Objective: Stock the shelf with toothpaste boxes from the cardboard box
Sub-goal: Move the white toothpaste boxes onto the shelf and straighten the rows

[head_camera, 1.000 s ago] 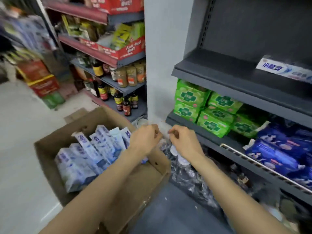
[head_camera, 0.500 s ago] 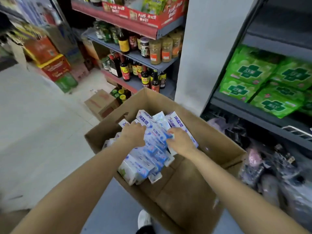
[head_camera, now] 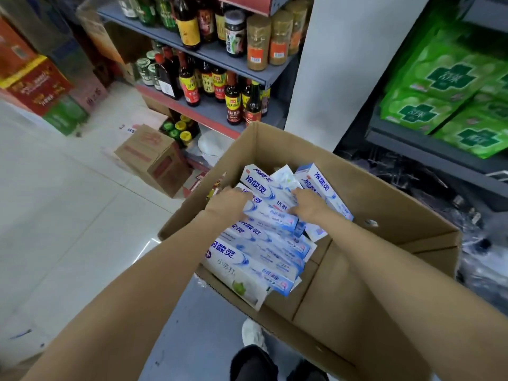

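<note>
Cardboard box (head_camera: 379, 273), near right, on the floor: many toothpaste boxes (head_camera: 258, 259) left inside, heaped along its left side. My left hand (head_camera: 228, 203) and right hand (head_camera: 306, 203) both lie on the top toothpaste box (head_camera: 270, 209); fingers curl at its ends, seemingly grasping. Shelf (head_camera: 428, 152), far right: green packs (head_camera: 439, 105) only, no toothpaste visible. Stocking looks largely undone.

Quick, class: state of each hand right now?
Left hand: grips a toothpaste box in the cardboard box.
Right hand: grips the same toothpaste box.
</note>
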